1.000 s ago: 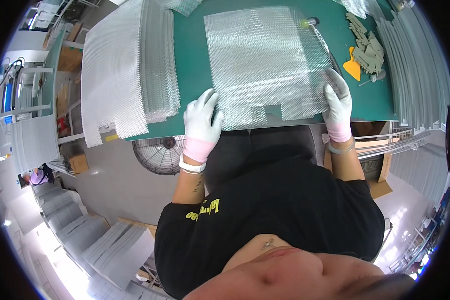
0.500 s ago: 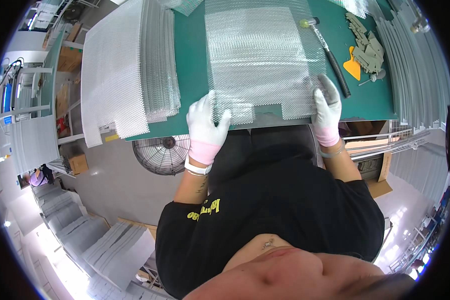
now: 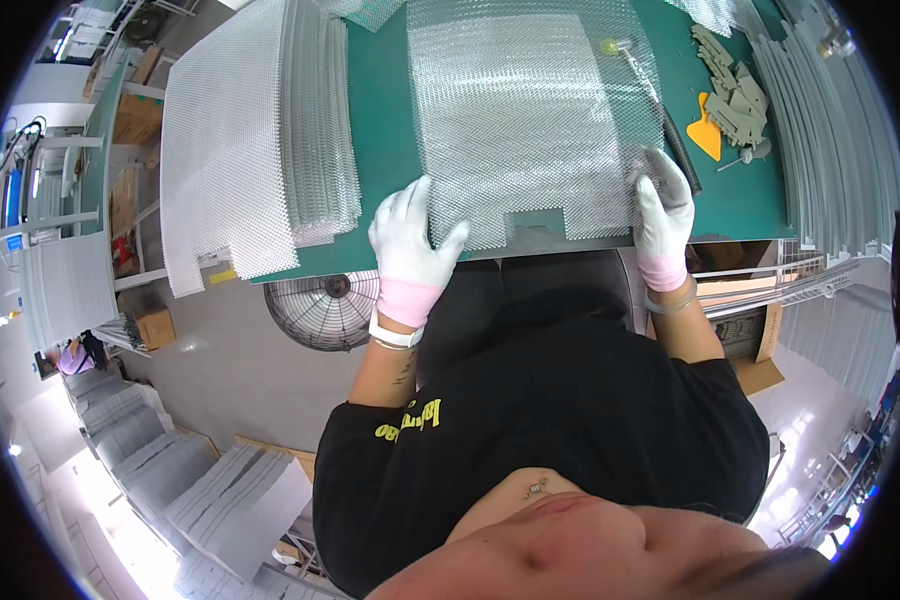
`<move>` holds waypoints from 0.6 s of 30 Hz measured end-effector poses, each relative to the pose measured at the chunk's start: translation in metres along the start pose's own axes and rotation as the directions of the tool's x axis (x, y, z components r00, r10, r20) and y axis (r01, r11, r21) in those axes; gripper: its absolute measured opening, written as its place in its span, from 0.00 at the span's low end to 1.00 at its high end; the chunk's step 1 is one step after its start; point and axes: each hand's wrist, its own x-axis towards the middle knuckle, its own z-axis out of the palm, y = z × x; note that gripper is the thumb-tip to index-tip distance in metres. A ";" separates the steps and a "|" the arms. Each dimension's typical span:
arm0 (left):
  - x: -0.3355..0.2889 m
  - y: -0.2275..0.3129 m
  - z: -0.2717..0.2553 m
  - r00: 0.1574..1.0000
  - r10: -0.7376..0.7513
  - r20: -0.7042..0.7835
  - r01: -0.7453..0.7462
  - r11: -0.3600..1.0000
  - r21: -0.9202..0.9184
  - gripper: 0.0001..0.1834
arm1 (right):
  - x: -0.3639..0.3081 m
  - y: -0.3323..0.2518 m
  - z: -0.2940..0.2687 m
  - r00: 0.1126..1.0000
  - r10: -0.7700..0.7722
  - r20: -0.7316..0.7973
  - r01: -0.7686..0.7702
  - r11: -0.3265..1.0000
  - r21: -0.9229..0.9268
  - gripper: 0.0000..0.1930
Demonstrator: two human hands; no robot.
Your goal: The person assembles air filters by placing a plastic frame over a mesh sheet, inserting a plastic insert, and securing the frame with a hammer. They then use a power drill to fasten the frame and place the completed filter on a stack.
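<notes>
A silvery mesh sheet lies before me on the green table, over a smaller mesh piece with a notched near edge. At its near left corner is my left hand, white-gloved with a pink cuff. Its fingers stretch along the sheet's edge, with the thumb spread apart over the corner. My right hand, gloved alike, holds the right edge; its fingers look greyish through the mesh and the thumb lies on this side. Beside it, a hammer with a black grip and yellowish head lies partly under the sheet.
A thick stack of mesh sheets stands on the left of the green table. To the right are an orange scraper, a heap of grey-green pieces and long grey strips. A fan stands below the table edge.
My right hand has moved slightly right. The sheet's right edge has shifted with it and now covers more of the hammer. My left hand has barely moved.
</notes>
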 end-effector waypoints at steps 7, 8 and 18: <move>-0.002 -0.005 0.004 1.000 -0.019 -0.008 0.019 0.999 -0.051 0.36 | -0.001 0.008 -0.007 0.995 0.075 0.057 -0.078 0.996 0.043 0.22; -0.002 -0.005 0.005 1.000 -0.021 -0.015 0.020 0.998 -0.063 0.35 | 0.000 0.008 -0.008 0.996 0.075 0.049 -0.078 0.995 0.058 0.22; 0.002 0.000 0.001 0.995 -0.007 -0.104 0.007 1.000 -0.006 0.22 | 0.000 -0.005 -0.005 0.992 -0.002 0.122 0.009 0.998 -0.060 0.22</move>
